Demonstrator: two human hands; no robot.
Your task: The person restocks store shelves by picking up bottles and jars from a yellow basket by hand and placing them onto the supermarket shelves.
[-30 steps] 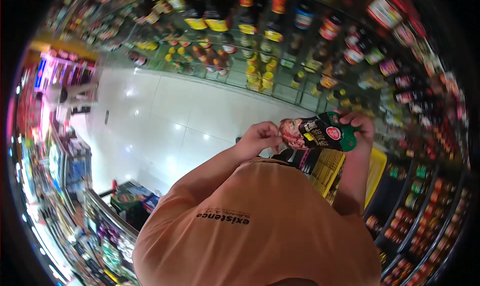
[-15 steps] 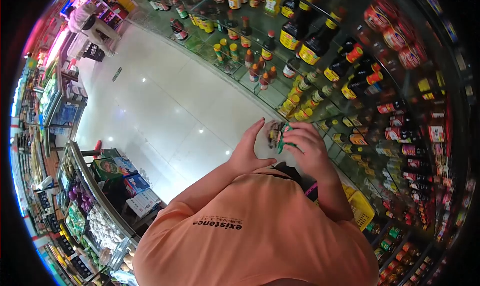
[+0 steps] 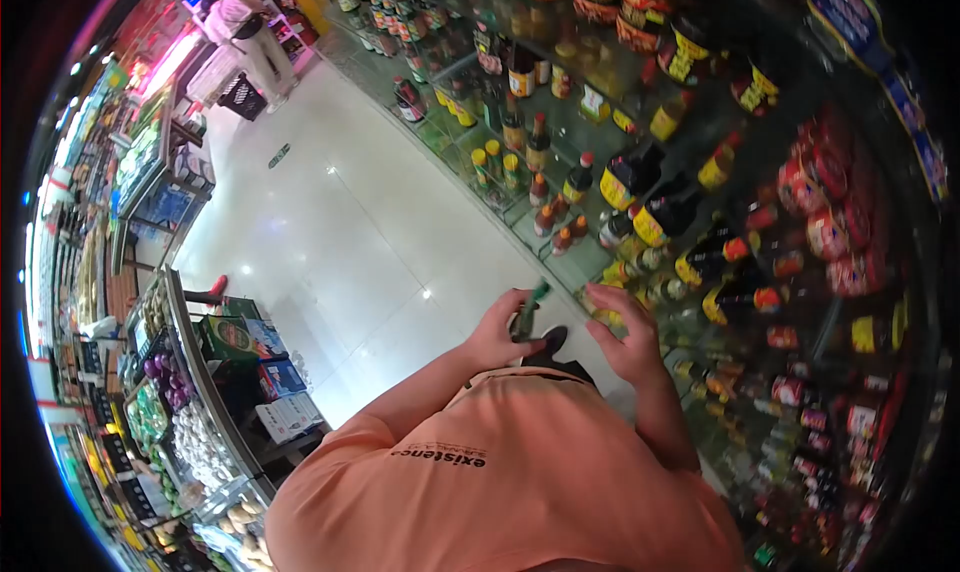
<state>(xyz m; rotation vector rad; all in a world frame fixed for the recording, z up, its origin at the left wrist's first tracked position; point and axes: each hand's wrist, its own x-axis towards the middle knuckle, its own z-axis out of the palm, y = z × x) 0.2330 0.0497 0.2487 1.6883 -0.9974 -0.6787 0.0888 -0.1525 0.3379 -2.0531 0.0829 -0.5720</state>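
My left hand (image 3: 497, 330) is closed around a small green-topped item (image 3: 524, 317), in front of my belly. The fingers cover part of it, and its exact kind cannot be made out. To its right, my right hand (image 3: 627, 338) is raised with thumb and fingers apart, holding nothing. Beyond that hand rise the shelves of bottles and jars, including dark sauce bottles with yellow labels (image 3: 655, 222) and small red-capped bottles (image 3: 562, 234).
Glass-edged shelves (image 3: 545, 272) run along the right. A pale tiled floor (image 3: 340, 242) stretches ahead. On the left stands a produce stand with white garlic-like bulbs (image 3: 200, 442) and boxes (image 3: 285, 377) beside it. Another person (image 3: 250, 37) stands far off near a black basket (image 3: 241, 97).
The small green-topped item has passed from my right hand to my left. My right hand has opened. The view has shifted, and the yellow basket at lower right is no longer seen.
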